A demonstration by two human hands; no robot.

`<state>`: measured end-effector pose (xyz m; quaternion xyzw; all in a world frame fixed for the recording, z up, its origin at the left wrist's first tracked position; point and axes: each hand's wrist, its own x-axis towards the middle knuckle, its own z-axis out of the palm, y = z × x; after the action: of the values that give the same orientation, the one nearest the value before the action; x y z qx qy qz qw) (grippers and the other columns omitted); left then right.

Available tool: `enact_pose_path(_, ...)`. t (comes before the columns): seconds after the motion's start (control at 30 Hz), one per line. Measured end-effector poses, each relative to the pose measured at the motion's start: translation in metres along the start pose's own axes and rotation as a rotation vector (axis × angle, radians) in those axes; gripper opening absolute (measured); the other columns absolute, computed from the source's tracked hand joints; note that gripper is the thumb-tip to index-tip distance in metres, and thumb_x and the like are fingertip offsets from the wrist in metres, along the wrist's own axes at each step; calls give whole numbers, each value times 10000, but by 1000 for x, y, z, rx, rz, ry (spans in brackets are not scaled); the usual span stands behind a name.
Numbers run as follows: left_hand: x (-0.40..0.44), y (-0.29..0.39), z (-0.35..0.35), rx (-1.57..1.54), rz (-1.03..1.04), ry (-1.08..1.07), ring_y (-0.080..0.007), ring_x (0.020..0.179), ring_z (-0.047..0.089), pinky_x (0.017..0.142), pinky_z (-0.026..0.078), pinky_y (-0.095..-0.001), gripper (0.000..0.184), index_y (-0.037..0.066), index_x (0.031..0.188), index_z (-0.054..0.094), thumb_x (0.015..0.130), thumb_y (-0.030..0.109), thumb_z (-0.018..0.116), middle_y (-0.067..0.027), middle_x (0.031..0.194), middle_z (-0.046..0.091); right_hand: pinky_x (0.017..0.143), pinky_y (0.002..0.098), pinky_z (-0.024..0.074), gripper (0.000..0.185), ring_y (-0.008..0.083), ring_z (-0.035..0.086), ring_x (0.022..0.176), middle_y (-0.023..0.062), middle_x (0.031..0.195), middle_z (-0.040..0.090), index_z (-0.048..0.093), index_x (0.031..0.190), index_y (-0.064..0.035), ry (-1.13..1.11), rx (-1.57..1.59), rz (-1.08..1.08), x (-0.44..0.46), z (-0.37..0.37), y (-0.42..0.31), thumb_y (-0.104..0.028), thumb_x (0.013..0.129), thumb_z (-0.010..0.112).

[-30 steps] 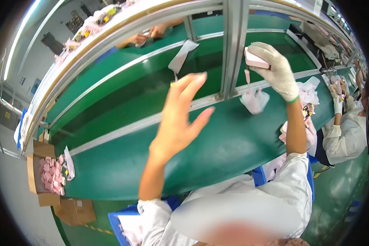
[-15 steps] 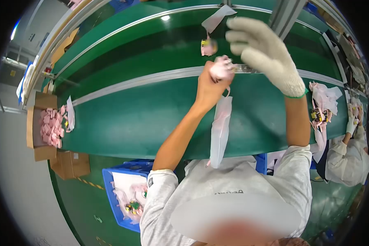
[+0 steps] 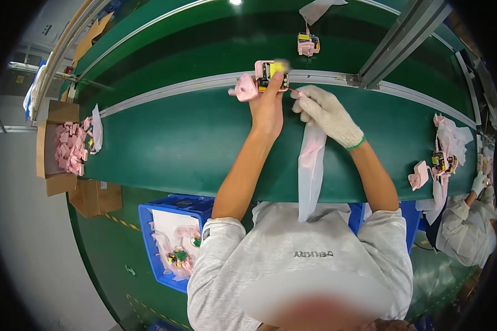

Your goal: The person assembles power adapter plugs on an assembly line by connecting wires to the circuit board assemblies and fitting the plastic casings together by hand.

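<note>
My bare left hand (image 3: pixel 268 107) is closed around an opened pink device (image 3: pixel 264 70) with a yellow and black circuit inside, its thumb on the circuit. A loose pink cover piece (image 3: pixel 245 88) sits beside the device at the same hand. My gloved right hand (image 3: pixel 328 115) pinches the pink cable (image 3: pixel 297 92) that runs from the device. Below that hand hangs a translucent white bag (image 3: pixel 311 165) with something pink inside, its lower end over the shirt.
Another opened device (image 3: pixel 308 44) lies beyond the metal rail (image 3: pixel 204 83). A cardboard box (image 3: pixel 49 149) of pink pieces stands left, a blue bin (image 3: pixel 149 237) below. More devices (image 3: pixel 443 161) lie right, near a co-worker (image 3: pixel 466 229). A metal post (image 3: pixel 403 41) rises behind.
My right hand has come down from above the rail and closed at the cable. The device in my left hand now shows its circuit. A pink piece now lies at the right.
</note>
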<state>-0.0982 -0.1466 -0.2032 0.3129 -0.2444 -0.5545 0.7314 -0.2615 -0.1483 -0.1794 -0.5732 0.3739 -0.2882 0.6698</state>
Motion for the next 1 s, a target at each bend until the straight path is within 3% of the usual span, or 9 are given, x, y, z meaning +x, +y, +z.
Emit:
enact_pose_path(0.1, -1, 6, 0, 63, -33, 49, -168, 991, 605, 855, 529, -334, 417, 40, 1265, 464, 912, 55, 684, -86, 1131, 601, 710, 310, 510, 286, 181, 642, 790, 67, 933, 660, 574, 1178, -13, 88, -219, -31, 2, 1, 3, -189, 956, 611)
enact_pose_path(0.2, -5, -2, -3, 148, -29, 63, -156, 972, 609, 827, 537, -321, 493, 32, 1314, 418, 901, 24, 687, -89, 1131, 591, 656, 327, 510, 227, 240, 650, 755, 111, 871, 658, 611, 1112, -59, 373, -945, -642, 1, 11, 17, -182, 924, 646)
enact_pose_path(0.33, -15, -10, 0, 241, -11, -1, -155, 992, 612, 839, 538, -310, 556, 9, 1354, 387, 886, -1, 688, -95, 1129, 587, 640, 376, 514, 206, 311, 648, 783, 144, 887, 654, 630, 1076, -83, 472, -1272, -490, -8, 23, 3, -174, 894, 666)
enact_pose_path(0.43, -23, -10, 9, 174, -52, -61, -155, 1007, 610, 854, 533, -304, 595, -8, 1377, 365, 872, -32, 681, -98, 1134, 583, 645, 383, 521, 205, 318, 655, 778, 134, 898, 666, 631, 1071, -76, 565, -1216, -468, -12, 19, 0, -182, 900, 668)
enact_pose_path(0.57, -25, -15, 9, 232, 90, -189, -166, 1014, 610, 827, 539, -295, 627, -20, 1378, 364, 830, -68, 666, -102, 1135, 581, 642, 370, 524, 214, 322, 662, 764, 141, 911, 675, 627, 1077, -64, 598, -1130, -476, -13, 12, 2, -187, 908, 671)
enact_pose_path(0.67, -19, -15, 1, 642, 255, -218, -186, 1043, 597, 805, 545, -295, 695, -17, 1400, 340, 785, -81, 656, -122, 1215, 536, 643, 351, 523, 211, 309, 665, 753, 146, 919, 675, 625, 1083, -56, 594, -1002, -507, -11, 10, 6, -186, 921, 662)
enact_pose_path(0.8, -29, -20, 4, 625, 247, -85, -189, 1087, 582, 887, 525, -312, 783, 62, 1447, 271, 772, -131, 619, -118, 1228, 518, 660, 323, 518, 199, 271, 667, 755, 141, 941, 669, 623, 1096, -47, 560, -767, -530, -12, 11, 14, -171, 942, 639)
enact_pose_path(0.9, -27, -21, 0, 693, 316, -49, -203, 1074, 589, 868, 533, -317, 798, 68, 1450, 253, 770, -129, 620, -123, 1211, 510, 681, 312, 517, 202, 249, 664, 779, 134, 969, 665, 618, 1113, -40, 516, -676, -529, -13, 9, 13, -148, 943, 636)
enact_pose_path(1.0, -29, -21, -2, 743, 384, -59, -214, 1060, 596, 854, 538, -320, 803, 75, 1452, 246, 770, -131, 617, -127, 1198, 501, 682, 294, 510, 201, 195, 643, 811, 119, 984, 654, 618, 1121, -40, 291, -241, -106, -18, 3, -3, -124, 939, 639)
